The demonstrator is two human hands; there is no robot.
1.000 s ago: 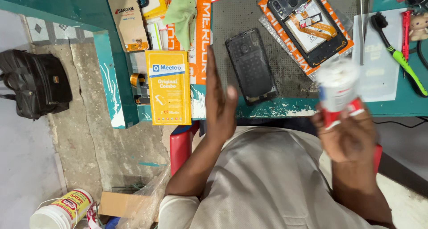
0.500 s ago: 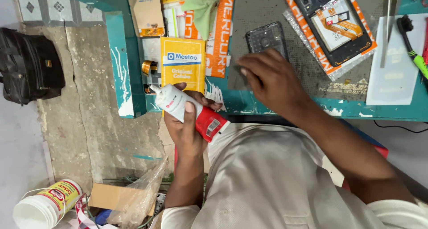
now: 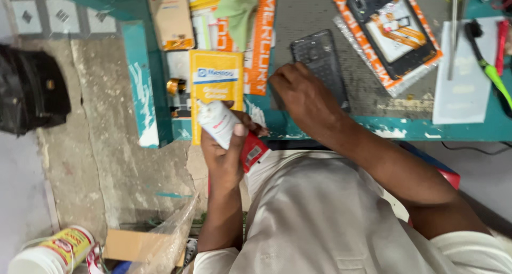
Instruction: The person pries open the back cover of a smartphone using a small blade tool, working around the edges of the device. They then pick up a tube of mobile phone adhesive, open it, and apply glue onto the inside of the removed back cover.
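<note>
At the edge of the green table [image 3: 474, 129], the left hand [image 3: 224, 156] wraps tight around a white tube [image 3: 217, 122] with a red end. The right hand [image 3: 304, 101] rests on a dark phone back [image 3: 319, 58] lying on the grey mat [image 3: 373, 93], fingers curled; I cannot tell if it pinches anything. No glue shows on the phone back yet. A yellow box [image 3: 216, 87] lies just beside the tube. An open phone [image 3: 392, 26] lies farther off.
</note>
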